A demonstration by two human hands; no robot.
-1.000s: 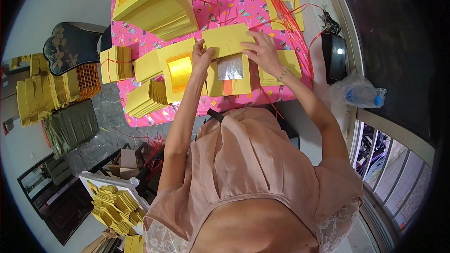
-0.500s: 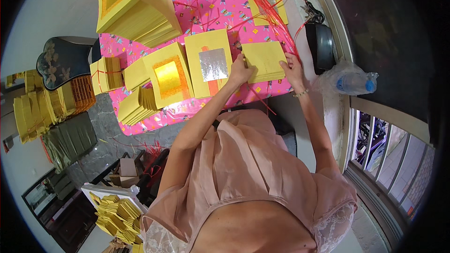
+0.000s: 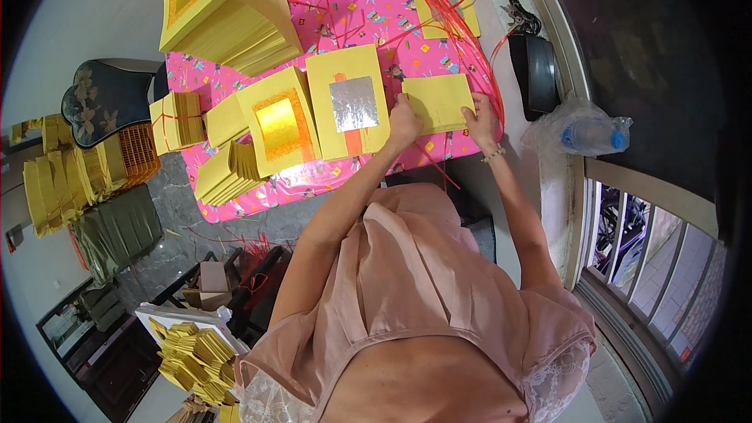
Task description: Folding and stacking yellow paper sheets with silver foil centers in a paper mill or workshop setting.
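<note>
A small stack of yellow paper sheets [image 3: 435, 100] lies at the table's near right edge, between my two hands. My left hand [image 3: 403, 124] is closed at its left side, the fingertips hidden partly by the paper. At the right side my right hand [image 3: 483, 122] grips the stack, thumb at its lower right corner. Just left of my left hand lies a yellow sheet pile with a silver foil square [image 3: 354, 104] and an orange strip. Beside that is another pile with a gold foil square [image 3: 281, 129] framed in orange.
A tall yellow paper stack [image 3: 243, 31] stands at the back left. Tied bundles [image 3: 177, 123] and a fanned pile [image 3: 229, 172] sit along the left edge. Red plastic strands [image 3: 450, 12] trail over the pink patterned tablecloth [image 3: 345, 19]. A plastic bottle [image 3: 593, 137] lies right, by the window.
My right hand has shifted slightly left and down, its thumb now further onto the stack. My left hand stays at the left side, moved only a little.
</note>
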